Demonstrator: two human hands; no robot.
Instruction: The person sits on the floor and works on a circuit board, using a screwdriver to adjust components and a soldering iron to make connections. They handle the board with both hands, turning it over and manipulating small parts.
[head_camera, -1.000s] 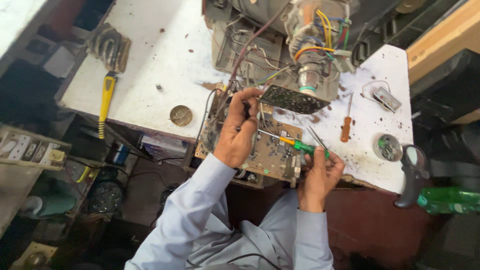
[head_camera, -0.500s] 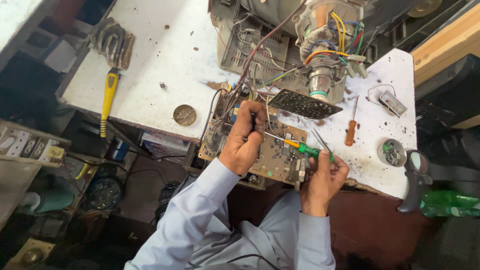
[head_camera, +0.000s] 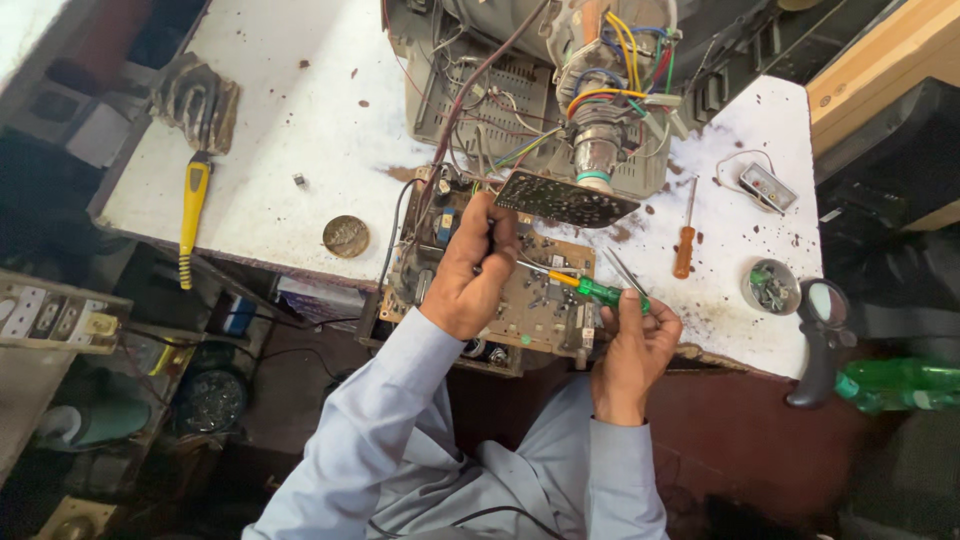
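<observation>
Now the left hand (head_camera: 472, 270) is curled down onto the circuit board (head_camera: 520, 300), fingers bent and pressing among the components near its upper edge; whether it pinches anything small there I cannot tell. Over on the other side, the right hand (head_camera: 632, 340) is clenched around the green screwdriver (head_camera: 590, 290), its orange-and-metal shaft slanting up and left so the tip sits on the board just beside the left hand's fingers. That board lies flat at the front edge of the white, spattered worktop (head_camera: 290, 150), partly overhanging it, directly in front of the person's grey sleeves. Just behind it a smaller dark board (head_camera: 565, 200) hangs tilted off the neck of a picture tube (head_camera: 600, 130), with bundles of coloured wires (head_camera: 620, 50) running up into the open chassis. To the right on the worktop lie an orange-handled screwdriver (head_camera: 684, 248), a pair of tweezers (head_camera: 625, 270) and a round tin of small parts (head_camera: 770, 287). Far left, a yellow-handled tool (head_camera: 192, 215) rests at the edge, and a round metal lid (head_camera: 346, 236) sits near the front.
</observation>
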